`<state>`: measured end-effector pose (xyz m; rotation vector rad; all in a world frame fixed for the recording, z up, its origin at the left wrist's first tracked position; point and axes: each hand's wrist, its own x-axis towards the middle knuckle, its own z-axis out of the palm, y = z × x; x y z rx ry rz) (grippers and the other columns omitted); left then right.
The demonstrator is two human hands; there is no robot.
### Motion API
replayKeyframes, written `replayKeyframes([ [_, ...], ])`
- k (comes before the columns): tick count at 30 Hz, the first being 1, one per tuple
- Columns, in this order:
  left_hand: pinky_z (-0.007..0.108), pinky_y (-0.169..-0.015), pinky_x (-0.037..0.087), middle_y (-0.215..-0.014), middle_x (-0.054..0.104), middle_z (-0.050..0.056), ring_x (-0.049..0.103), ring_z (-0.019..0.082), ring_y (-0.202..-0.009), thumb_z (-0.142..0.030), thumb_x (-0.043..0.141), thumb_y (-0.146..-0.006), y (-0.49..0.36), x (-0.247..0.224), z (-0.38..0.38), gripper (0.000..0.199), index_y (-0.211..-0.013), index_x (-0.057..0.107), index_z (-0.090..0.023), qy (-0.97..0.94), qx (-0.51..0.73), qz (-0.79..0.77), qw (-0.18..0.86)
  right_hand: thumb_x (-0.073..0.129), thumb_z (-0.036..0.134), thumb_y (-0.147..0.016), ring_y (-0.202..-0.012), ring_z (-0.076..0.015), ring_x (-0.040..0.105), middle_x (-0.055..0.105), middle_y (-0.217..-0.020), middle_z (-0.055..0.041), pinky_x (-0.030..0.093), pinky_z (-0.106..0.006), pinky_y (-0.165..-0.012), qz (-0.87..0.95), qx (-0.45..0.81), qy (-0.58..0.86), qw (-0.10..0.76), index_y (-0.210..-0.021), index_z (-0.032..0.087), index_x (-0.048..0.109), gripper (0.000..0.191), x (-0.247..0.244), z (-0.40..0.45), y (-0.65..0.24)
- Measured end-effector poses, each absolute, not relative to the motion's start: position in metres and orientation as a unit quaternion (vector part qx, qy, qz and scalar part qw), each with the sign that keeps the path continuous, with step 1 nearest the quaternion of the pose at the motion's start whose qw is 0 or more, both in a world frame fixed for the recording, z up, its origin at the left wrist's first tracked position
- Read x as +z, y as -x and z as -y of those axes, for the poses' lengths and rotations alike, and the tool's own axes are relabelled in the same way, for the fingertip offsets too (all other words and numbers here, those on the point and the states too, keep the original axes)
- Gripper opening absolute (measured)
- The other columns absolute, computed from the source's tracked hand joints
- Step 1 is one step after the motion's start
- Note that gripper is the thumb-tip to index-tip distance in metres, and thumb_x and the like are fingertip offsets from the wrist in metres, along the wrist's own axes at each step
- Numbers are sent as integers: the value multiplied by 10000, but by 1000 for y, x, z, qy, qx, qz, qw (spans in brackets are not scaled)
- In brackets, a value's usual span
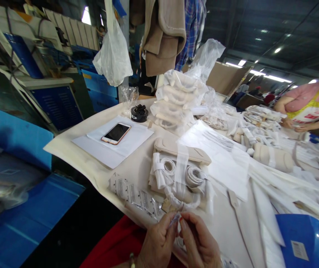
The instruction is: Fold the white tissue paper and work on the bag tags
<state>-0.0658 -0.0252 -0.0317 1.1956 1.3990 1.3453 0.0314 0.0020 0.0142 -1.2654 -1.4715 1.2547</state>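
Observation:
My left hand (158,240) and my right hand (200,242) meet at the table's near edge, thumbs and fingertips pinched together. Between them shows a small bluish translucent piece (175,219), too small to name surely. Just beyond my fingers lies a beige handbag (184,149), folded flat, with rolled straps (168,166) and white wrapping around its parts. A small brown tag (168,206) sits at its near side, close to my fingertips. Printed clear plastic film (135,195) lies to the left of the handbag, partly hidden near my hands.
A phone (116,133) rests on white paper (106,158) at the left. Behind are a black tape roll (139,113) and stacked wrapped bags (176,96). A blue plastic container (301,242) stands at right, near a loose strap (239,212). A co-worker (310,100) works across the table.

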Motion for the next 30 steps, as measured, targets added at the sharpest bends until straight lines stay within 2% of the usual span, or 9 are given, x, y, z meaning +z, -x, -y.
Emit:
replayKeyframes([
  [6, 275, -634, 529, -866, 685, 102, 659, 184, -712, -172, 265, -931, 74, -46, 24, 338, -1227, 416, -113, -663, 475, -563, 134, 490, 544, -814, -557, -127, 459, 474, -588, 32, 410, -234, -569, 621, 431, 536, 376, -752, 203, 567, 355, 23, -12, -28],
  [10, 295, -514, 494, -731, 660, 96, 626, 203, -589, -107, 268, -905, 78, -47, 23, 310, -1166, 432, -79, -717, 428, -548, 42, 563, 565, -751, -514, -105, 417, 425, -560, 56, 345, -230, -493, 633, 422, 549, 346, -658, 205, 463, 385, 18, -14, -23],
  [13, 301, -537, 488, -756, 667, 107, 636, 215, -611, -107, 299, -905, 80, -45, 23, 288, -1157, 434, -70, -722, 414, -555, 8, 615, 521, -718, -517, -102, 428, 438, -561, 59, 345, -223, -485, 608, 436, 553, 367, -672, 203, 465, 354, 10, -13, -23],
  [16, 286, -571, 468, -773, 669, 102, 643, 208, -642, -147, 277, -921, 78, -41, 24, 286, -1131, 458, -77, -686, 428, -578, 111, 668, 495, -680, -524, -94, 451, 501, -587, 49, 378, -206, -494, 547, 500, 540, 400, -719, 193, 506, 345, 6, -10, -27],
  [18, 261, -544, 428, -704, 640, 66, 612, 180, -597, -199, 289, -920, 77, -39, 24, 244, -946, 521, -132, -620, 438, -600, 252, 730, 480, -630, -497, -77, 451, 529, -583, 54, 398, -193, -484, 466, 582, 532, 402, -754, 193, 523, 375, 3, -8, -29],
  [20, 238, -510, 385, -635, 580, 26, 546, 145, -546, -263, 329, -901, 75, -36, 24, 228, -770, 495, -179, -528, 448, -607, 390, 796, 430, -567, -479, -65, 463, 547, -575, 64, 442, -201, -502, 367, 665, 518, 394, -767, 194, 521, 414, 1, -7, -32],
  [23, 213, -425, 303, -504, 434, -44, 398, 103, -433, -331, 359, -860, 75, -31, 22, 214, -722, 448, -195, -406, 443, -576, 555, 844, 349, -529, -471, -52, 478, 562, -557, 65, 448, -187, -500, 300, 718, 496, 386, -735, 178, 516, 423, -6, -9, -35],
  [26, 198, -383, 247, -455, 365, -73, 317, 79, -376, -376, 363, -820, 77, -26, 20, 224, -737, 446, -185, -356, 436, -549, 618, 843, 335, -554, -457, -44, 470, 560, -535, 66, 412, -158, -465, 306, 736, 483, 361, -719, 167, 521, 399, -16, -14, -41],
  [30, 179, -374, 237, -501, 442, -39, 330, 49, -361, -388, 407, -783, 80, -18, 18, 253, -676, 449, -163, -320, 444, -548, 633, 818, 335, -610, -443, -45, 474, 546, -485, 62, 379, -137, -442, 339, 748, 461, 338, -700, 160, 531, 349, -29, -22, -48],
])
